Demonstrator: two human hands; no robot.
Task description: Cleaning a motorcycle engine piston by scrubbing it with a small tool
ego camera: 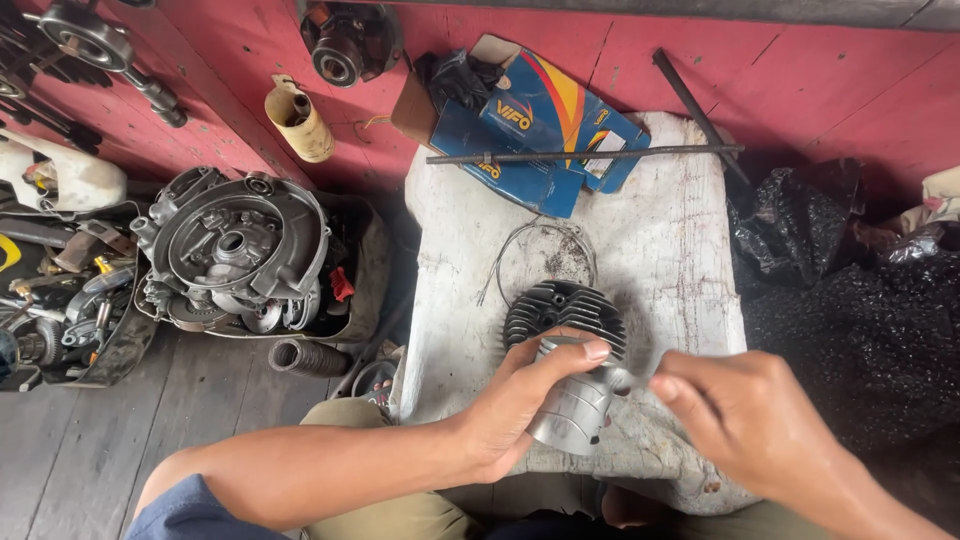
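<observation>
My left hand (520, 400) grips a silver metal piston (577, 405) from above, over the near end of a worn white wooden bench (660, 250). My right hand (745, 420) pinches a small shiny metal piece (622, 377) against the piston's upper side. Just behind the piston sits a dark finned engine cylinder (563, 310) on the bench. A thin wire ring (540, 245) lies beyond the cylinder.
Blue cardboard boxes (545, 130) and a long dark rod (585, 155) lie at the bench's far end. A grey engine crankcase (240, 255) rests in a tray at left among loose parts. Black plastic bags (850, 290) sit at right. A red wooden wall (800, 70) lies behind.
</observation>
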